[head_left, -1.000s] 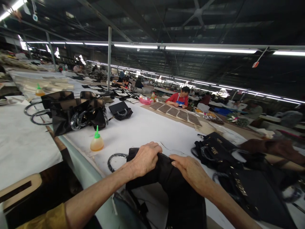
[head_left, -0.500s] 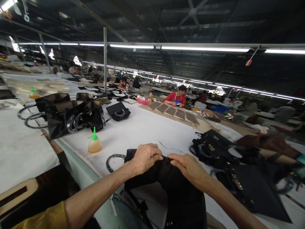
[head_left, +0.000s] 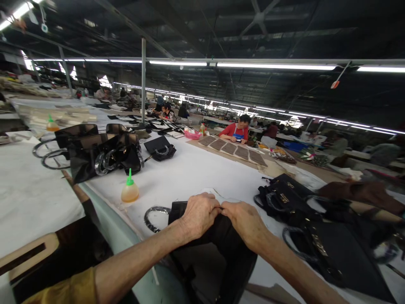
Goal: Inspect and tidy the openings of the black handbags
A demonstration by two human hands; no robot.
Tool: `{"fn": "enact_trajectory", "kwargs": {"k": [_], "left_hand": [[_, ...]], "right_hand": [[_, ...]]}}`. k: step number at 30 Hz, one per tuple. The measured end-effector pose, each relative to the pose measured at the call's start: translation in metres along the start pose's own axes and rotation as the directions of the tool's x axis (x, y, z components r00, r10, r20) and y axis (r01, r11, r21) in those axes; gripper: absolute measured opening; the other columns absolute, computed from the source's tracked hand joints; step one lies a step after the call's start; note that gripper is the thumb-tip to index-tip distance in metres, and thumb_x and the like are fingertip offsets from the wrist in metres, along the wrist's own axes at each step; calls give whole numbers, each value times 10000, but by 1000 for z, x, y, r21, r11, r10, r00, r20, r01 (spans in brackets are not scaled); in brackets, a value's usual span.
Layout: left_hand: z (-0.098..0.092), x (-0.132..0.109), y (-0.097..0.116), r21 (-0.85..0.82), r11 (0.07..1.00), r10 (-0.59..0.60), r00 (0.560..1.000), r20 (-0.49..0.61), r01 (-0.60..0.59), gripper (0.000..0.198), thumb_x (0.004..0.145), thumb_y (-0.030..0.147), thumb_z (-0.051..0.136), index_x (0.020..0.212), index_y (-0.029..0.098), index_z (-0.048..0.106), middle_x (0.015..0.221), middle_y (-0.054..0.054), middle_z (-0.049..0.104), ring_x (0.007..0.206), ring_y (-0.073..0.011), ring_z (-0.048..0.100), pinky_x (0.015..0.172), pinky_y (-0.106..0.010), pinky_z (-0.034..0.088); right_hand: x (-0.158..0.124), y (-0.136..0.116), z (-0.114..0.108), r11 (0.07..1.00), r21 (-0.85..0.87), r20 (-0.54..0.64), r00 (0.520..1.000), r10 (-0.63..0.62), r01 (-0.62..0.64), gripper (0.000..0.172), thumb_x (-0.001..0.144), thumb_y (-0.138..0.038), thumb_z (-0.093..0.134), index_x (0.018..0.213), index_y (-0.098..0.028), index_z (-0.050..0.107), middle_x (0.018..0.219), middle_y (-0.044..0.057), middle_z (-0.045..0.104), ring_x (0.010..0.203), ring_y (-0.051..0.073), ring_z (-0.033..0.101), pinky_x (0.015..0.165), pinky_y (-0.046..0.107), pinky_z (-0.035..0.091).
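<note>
By the near edge of the tabletop (head_left: 190, 169), the bag (head_left: 238, 261) is pinched by the left hand (head_left: 201, 215) and right hand (head_left: 245, 221), now brought together, the work being narrowed to one spot.

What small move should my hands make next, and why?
Perhaps slide your right hand a little along the edge of the black bag, away from your left hand, since both pinch that edge very close together.

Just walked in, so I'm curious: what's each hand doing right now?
Left hand: closed, pinching the black bag by its edge.
Right hand: closed, pinching the black bag too.
</note>
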State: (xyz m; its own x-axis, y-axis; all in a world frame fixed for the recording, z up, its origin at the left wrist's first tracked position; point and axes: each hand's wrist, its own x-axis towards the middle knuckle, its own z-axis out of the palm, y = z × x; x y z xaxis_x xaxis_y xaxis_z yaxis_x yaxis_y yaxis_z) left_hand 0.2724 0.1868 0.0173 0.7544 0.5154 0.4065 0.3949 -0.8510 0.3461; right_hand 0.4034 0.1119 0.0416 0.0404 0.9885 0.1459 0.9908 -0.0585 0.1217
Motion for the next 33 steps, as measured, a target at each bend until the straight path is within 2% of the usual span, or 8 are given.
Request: {"fn": "enact_trajectory", "kwargs": {"k": [3, 6, 8, 11, 16, 21, 26, 33], "left_hand": [[-16, -1, -1, 39, 999, 5, 996, 93, -8, 171, 783, 168, 451, 782, 209, 617, 786, -11, 600, 794, -164, 532, 676, -246, 387], [-35, -10, -15, 96, 990, -115, 986, 122, 104, 236, 699, 188, 547, 929, 207, 595, 851, -40, 610, 851, -208, 522, 732, -285, 383], [-45, -20, -29, 38, 975, -221, 965, 143, 218, 317, 674, 231, 578, 990, 216, 576, 889, -35, 612, 834, -201, 528, 724, -272, 381], [-51, -36, -46, -123, 954, -249, 949, 193, 275, 186, 715, 271, 531, 873, 204, 605, 770, 6, 603, 720, -149, 525, 664, -222, 369], [-47, -45, -51, -381, 894, -164, 964, 209, 235, 173, 753, 283, 472, 713, 160, 587, 590, 42, 483, 593, -99, 442, 558, -182, 321], [-35, -42, -49, -555, 777, -208, 954, 217, 296, 260, 775, 324, 418, 681, 130, 563, 554, 39, 394, 543, -90, 359, 494, -187, 276], [-27, -40, -49, -564, 756, -272, 943, 190, 332, 255, 771, 312, 401, 595, 142, 473, 529, 43, 318, 520, -85, 301, 475, -193, 236], [-32, -39, -42, -518, 791, -285, 946, 156, 324, 271, 775, 314, 386, 556, 154, 386, 532, 39, 298, 527, -90, 288, 486, -197, 238]], "right_hand": [[1, 2, -2, 998, 59, 13, 1000, 5, -6, 253, 857, -278, 436, 645, -202, 552, 593, -5, 606, 551, 115, 514, 521, 231, 255], [2, 4, -5, 996, 86, 32, 999, 2, -5, 270, 857, -270, 426, 622, -195, 535, 539, -14, 557, 510, 100, 460, 513, 218, 253], [3, 4, -5, 996, 88, 28, 1000, 4, -6, 287, 861, -276, 414, 608, -193, 521, 515, -19, 529, 491, 97, 432, 506, 215, 250], [3, 3, -5, 997, 81, 23, 1000, 17, -18, 292, 865, -280, 410, 610, -193, 524, 521, -16, 535, 497, 101, 440, 512, 217, 256], [3, 1, -8, 1000, 29, 40, 999, -14, 13, 305, 885, -330, 391, 673, -206, 572, 601, 9, 617, 583, 135, 550, 548, 233, 292], [8, -9, -16, 994, -93, -9, 999, -49, 48, 280, 876, -344, 422, 706, -208, 598, 700, 27, 666, 658, 169, 604, 540, 247, 295], [20, -17, -15, 993, -21, -10, 993, -114, 113, 294, 872, -306, 430, 654, -212, 603, 627, -15, 655, 563, 122, 579, 485, 227, 273], [21, -15, -7, 992, -63, -35, 993, -111, 108, 309, 876, -342, 406, 710, -220, 637, 669, 14, 672, 577, 151, 589, 502, 233, 301]]}}
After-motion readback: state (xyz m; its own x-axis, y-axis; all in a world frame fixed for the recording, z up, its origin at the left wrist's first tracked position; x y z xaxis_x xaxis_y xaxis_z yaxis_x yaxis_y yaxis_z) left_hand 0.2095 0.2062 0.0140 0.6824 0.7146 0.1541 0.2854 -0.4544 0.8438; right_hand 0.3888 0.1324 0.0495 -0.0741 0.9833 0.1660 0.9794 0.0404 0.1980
